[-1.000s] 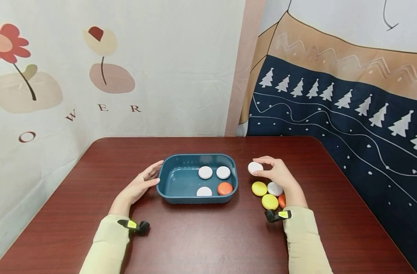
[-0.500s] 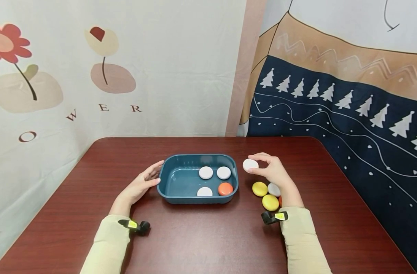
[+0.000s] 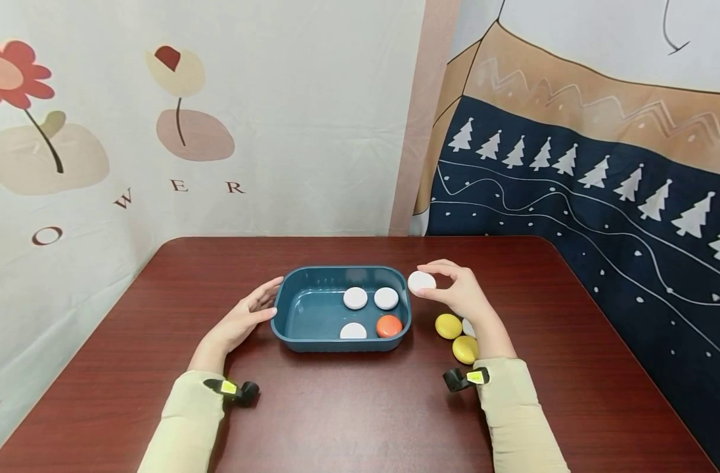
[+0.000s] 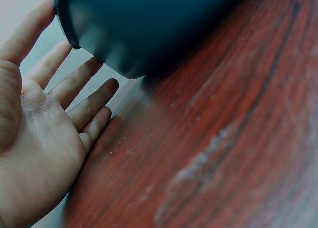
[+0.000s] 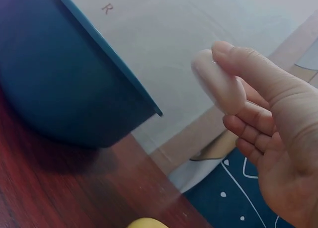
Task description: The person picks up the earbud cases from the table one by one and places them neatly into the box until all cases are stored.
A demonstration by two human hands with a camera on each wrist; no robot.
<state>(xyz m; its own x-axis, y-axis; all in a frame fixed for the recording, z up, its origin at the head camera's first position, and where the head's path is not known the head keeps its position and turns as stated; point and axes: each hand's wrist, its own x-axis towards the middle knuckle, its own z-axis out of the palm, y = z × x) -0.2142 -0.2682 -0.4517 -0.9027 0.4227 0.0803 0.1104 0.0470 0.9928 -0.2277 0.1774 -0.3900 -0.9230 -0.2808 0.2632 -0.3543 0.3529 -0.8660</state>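
- Right hand (image 3: 465, 295) has its grip closed in a pinch on a white disc (image 3: 422, 282), thumb on one face and fingers on the other, the disc held up off the tabletop (image 3: 360, 407).
- That disc is just outside the right end of the blue tray (image 3: 336, 345); the right wrist view shows a gap between it and the rim.
- Left hand (image 3: 238, 325) grasps nothing: its fingers are extended, with fingertips against the tray's left end.
- To carry well, I would pinch lightly but squarely, since the smooth, rounded disc looks likely to slip if squeezed off-centre.
- Height above the rim matters near that end; a low pass could knock the wall. The left fingertips should only steady the tray, not push it.
- Inside the tray, three white pieces (image 3: 355, 298) and an orange piece (image 3: 389, 326) sit mostly to the right, so the left part offers more room.
- Compared with half a second ago, the pinched disc and right hand are farther left, nearer the tray. The forearm now hides more beside the yellow pieces (image 3: 449, 326). Tray and left hand look unchanged.
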